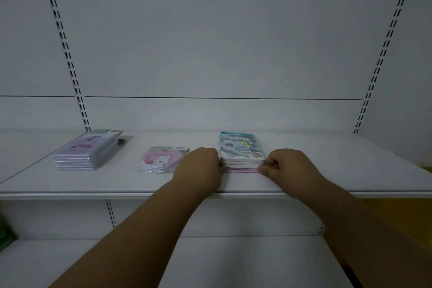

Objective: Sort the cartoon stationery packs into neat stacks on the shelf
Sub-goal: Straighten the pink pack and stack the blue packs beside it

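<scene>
A stack of blue-and-white cartoon packs (242,149) rests on the white shelf (117,182), right of centre, with pink-edged packs at its bottom. My left hand (198,167) presses against the stack's left side, fingers curled. My right hand (284,163) pinches the stack's lower right corner. A pink heart-shaped bunny pack (159,159) lies flat just left of my left hand. Further left stands a neat stack of purple packs (88,151).
The white back panel has slotted uprights at left (67,54) and right (383,54). A lower shelf (233,262) runs beneath my forearms. A green object (5,231) sits at the far left edge below. Yellow surface shows at right (397,208).
</scene>
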